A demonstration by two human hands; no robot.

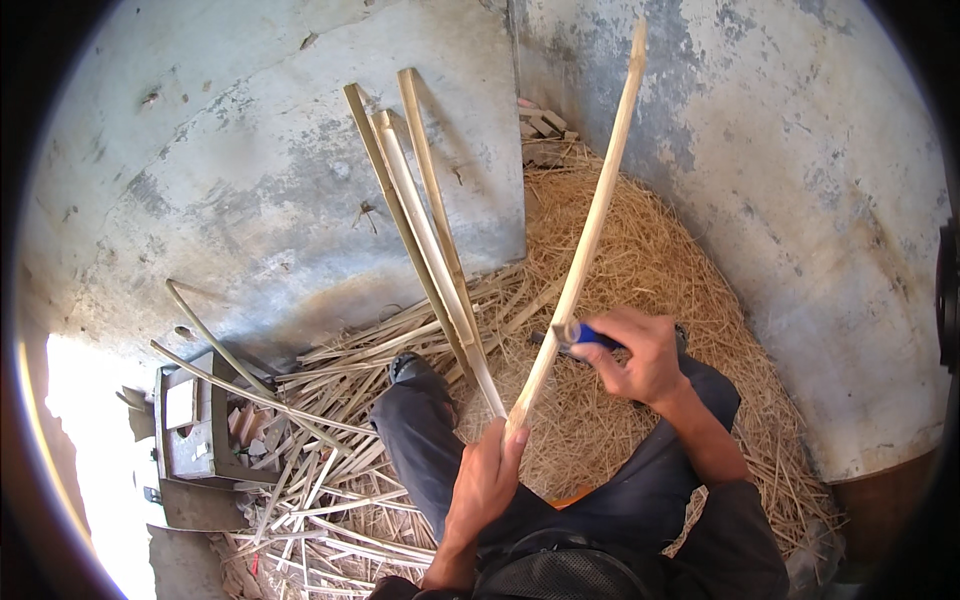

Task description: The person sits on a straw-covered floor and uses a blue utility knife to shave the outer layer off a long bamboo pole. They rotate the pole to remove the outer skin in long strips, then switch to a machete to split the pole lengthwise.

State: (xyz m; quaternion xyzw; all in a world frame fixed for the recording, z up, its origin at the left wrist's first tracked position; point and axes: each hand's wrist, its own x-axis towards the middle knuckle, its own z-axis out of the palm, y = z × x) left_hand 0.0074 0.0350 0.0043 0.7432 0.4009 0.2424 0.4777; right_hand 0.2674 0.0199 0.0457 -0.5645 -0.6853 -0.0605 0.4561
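Weathered grey plaster wall (pixel 300 180) behind, heap of pale straw-like shavings (pixel 640 260) on the floor, split bamboo slats (pixel 425 210) leaning on the wall, loose strips (pixel 330 470) littered at lower left. Long pale bamboo strip (pixel 590 225) stands tilted, rising up-right past the wall corner, its lower end gripped in the closed left hand (pixel 485 480) above the dark-trousered knee (pixel 420 420). Right hand (pixel 640 355) is closed around a blue-handled knife (pixel 585 335), held against the strip just above the left hand.

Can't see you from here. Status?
Left hand grips bamboo strip at base. Right hand holds blue-handled knife against it. Nothing between.
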